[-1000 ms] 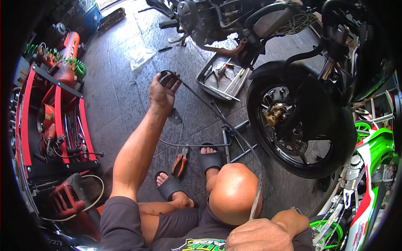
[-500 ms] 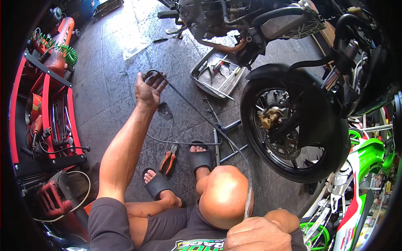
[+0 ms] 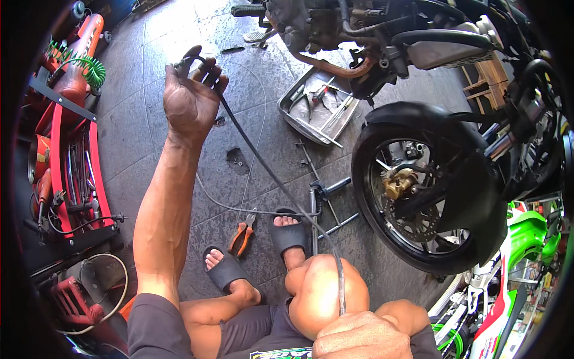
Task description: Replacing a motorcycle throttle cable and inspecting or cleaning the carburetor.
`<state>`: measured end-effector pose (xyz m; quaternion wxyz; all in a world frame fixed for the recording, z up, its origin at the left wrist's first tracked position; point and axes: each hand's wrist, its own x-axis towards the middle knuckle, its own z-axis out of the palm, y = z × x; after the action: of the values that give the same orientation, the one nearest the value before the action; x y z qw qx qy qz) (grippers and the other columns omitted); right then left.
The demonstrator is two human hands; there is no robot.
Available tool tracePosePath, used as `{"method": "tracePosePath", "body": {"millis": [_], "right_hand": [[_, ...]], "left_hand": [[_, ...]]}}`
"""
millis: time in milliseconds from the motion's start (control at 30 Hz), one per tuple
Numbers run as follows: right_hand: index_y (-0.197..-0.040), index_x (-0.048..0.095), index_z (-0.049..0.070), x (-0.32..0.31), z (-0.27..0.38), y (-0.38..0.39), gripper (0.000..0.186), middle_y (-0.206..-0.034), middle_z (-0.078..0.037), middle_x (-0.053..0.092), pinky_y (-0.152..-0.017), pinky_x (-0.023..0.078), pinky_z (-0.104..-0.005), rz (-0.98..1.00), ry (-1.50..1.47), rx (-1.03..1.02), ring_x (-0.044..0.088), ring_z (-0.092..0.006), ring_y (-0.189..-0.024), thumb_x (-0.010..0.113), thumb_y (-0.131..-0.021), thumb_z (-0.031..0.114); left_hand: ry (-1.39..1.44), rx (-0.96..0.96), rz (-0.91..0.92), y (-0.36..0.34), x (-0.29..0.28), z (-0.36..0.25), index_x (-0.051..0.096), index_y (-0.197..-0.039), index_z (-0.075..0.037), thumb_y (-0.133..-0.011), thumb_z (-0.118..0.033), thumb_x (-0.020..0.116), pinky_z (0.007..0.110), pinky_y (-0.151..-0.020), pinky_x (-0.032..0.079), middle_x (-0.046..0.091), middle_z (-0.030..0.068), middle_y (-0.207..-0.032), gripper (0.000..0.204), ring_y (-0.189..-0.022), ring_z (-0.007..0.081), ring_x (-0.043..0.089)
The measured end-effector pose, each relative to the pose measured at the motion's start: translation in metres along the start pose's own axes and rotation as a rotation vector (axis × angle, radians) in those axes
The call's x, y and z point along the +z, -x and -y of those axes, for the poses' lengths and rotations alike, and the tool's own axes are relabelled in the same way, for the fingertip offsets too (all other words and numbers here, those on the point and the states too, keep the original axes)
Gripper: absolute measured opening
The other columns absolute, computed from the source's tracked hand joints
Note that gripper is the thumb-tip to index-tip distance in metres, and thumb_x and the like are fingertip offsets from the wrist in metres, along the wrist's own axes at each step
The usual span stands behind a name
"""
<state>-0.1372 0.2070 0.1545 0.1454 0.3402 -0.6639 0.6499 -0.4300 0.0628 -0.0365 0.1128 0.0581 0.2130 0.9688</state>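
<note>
A long black cable [image 3: 263, 166] is stretched slantwise between my two hands, passing over the floor and my knee. Out in front, my left hand [image 3: 192, 99] is palm up with its fingers curled round the upper part of the cable. My right hand [image 3: 362, 336] is closed in a fist near the lower edge, and the greyish lower end of the cable runs into it. A thinner dark cable [image 3: 257, 212] curves across the floor below. Orange-handled pliers [image 3: 241, 237] lie by my sandalled feet.
A grey tray [image 3: 299, 122] with several hand tools stands beside a motorcycle front wheel [image 3: 427, 188]. Near my feet are metal T-handle tools [image 3: 323, 191]. A red tool rack [image 3: 98, 173] stands at left, and a green and white motorcycle [image 3: 520, 239] at right.
My left hand has moved farther out and slightly left, drawing the cable along. My right hand has shifted a little left, still closed on it. The whole view has shifted slightly.
</note>
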Motion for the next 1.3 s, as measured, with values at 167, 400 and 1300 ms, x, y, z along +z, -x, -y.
{"method": "tracePosePath", "body": {"millis": [167, 400, 1300], "right_hand": [[-0.084, 0.067, -0.012, -0.002, -0.015, -0.004, 0.014, -0.067, -0.011, 0.057, -0.042, 0.033, -0.0285, 0.046, -0.009, 0.028, 0.049, -0.0156, -0.050, 0.072, -0.076, -0.001], [-0.085, 0.067, -0.012, 0.002, -0.002, -0.005, 0.015, -0.068, -0.011, 0.057, -0.041, 0.034, -0.0289, 0.002, 0.056, 0.014, 0.049, -0.0161, -0.050, 0.073, -0.075, -0.002], [-0.093, 0.073, -0.001, -0.036, 0.264, 0.132, 0.018, -0.073, -0.007, 0.062, -0.056, 0.053, -0.0311, 0.071, 0.639, -0.049, 0.062, -0.0195, -0.057, 0.073, -0.075, 0.003]], "left_hand": [[0.009, -0.006, 0.178, -0.001, 0.012, -0.002, 0.052, -0.137, -0.003, -0.095, -0.070, 0.002, 0.042, -0.088, 0.043, 0.062, 0.0181, -0.108, 0.094, -0.093, 0.0277, 0.054], [-0.071, 0.041, 0.172, -0.008, 0.048, -0.009, 0.054, -0.135, -0.001, -0.094, -0.072, 0.005, 0.036, -0.082, 0.038, 0.056, 0.0188, -0.108, 0.096, -0.089, 0.0252, 0.046], [-0.335, 0.273, 0.164, 0.100, 0.341, 0.003, 0.055, -0.121, -0.001, -0.100, -0.027, 0.053, 0.029, -0.060, 0.036, 0.049, 0.0016, -0.078, 0.033, -0.067, 0.0131, 0.042]]}}
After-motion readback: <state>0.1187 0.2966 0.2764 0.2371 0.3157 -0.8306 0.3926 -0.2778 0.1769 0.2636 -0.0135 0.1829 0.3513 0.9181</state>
